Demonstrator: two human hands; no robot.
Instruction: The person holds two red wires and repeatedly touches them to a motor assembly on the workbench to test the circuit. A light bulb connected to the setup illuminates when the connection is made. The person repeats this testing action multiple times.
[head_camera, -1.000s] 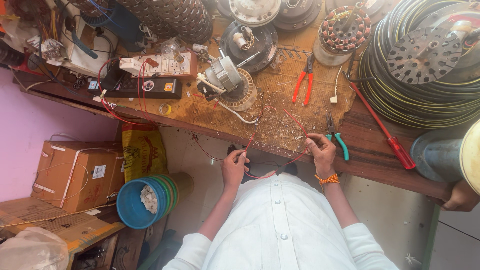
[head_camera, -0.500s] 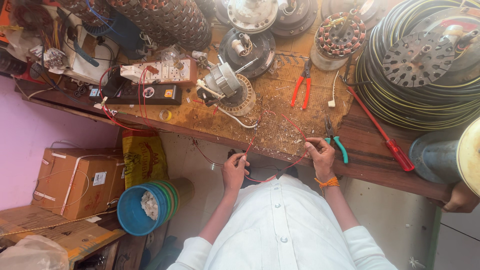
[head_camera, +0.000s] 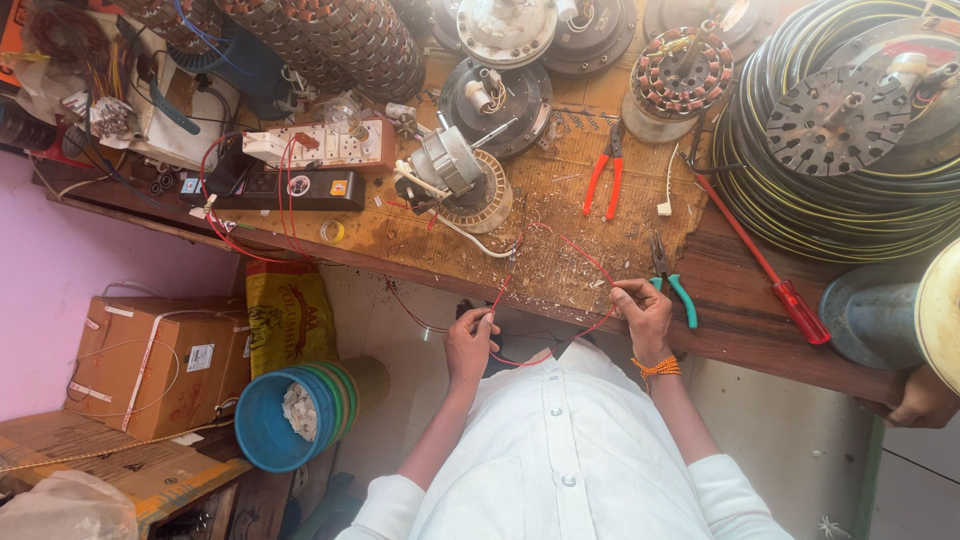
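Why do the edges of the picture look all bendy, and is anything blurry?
Head view: the wide lens curves the edges, so the cable coil bulges; daylight is soft and even, no harsh glare; the left hand, right hand and thin red wire are sharp; only the plastic bag in the corner looks a little soft.

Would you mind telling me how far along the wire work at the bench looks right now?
Done: bits of cut insulation litter the mat. In hand: the left hand and right hand each pinch the thin red wire, looped between them. Left: the motor sits with loose leads, and the green pliers and orange pliers lie unused.
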